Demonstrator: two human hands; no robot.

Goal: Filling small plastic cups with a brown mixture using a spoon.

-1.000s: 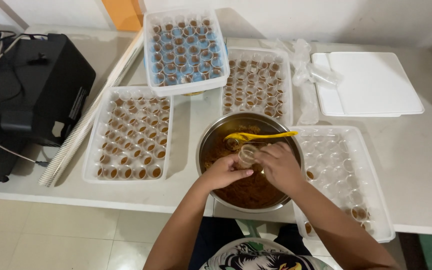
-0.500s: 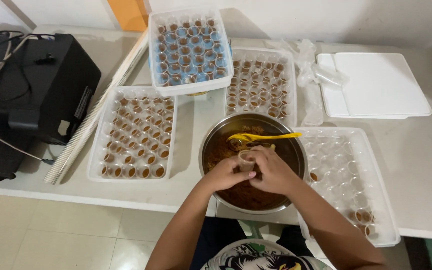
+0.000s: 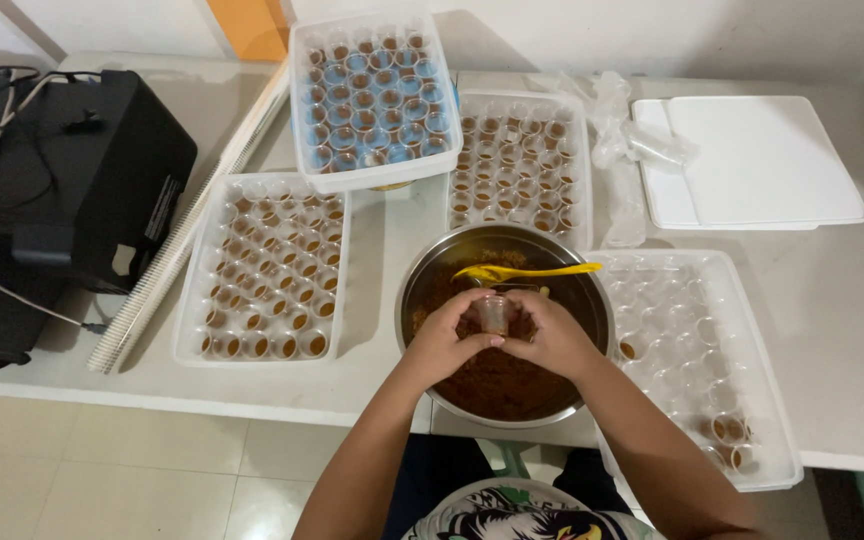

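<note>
Both of my hands meet over a metal bowl of brown paste. My left hand and my right hand together hold a small clear plastic cup between their fingertips, just above the paste. A yellow spoon rests across the bowl's far rim. To the right lies a white tray of mostly empty clear cups, with a few filled ones at its near end.
Three trays of filled cups stand at the left, back centre and back right. A white lidded tray and crumpled clear plastic lie at far right. A black machine with cables sits at left.
My hands stay over the bowl with the cup, shifting only slightly. The view has drifted a little.
</note>
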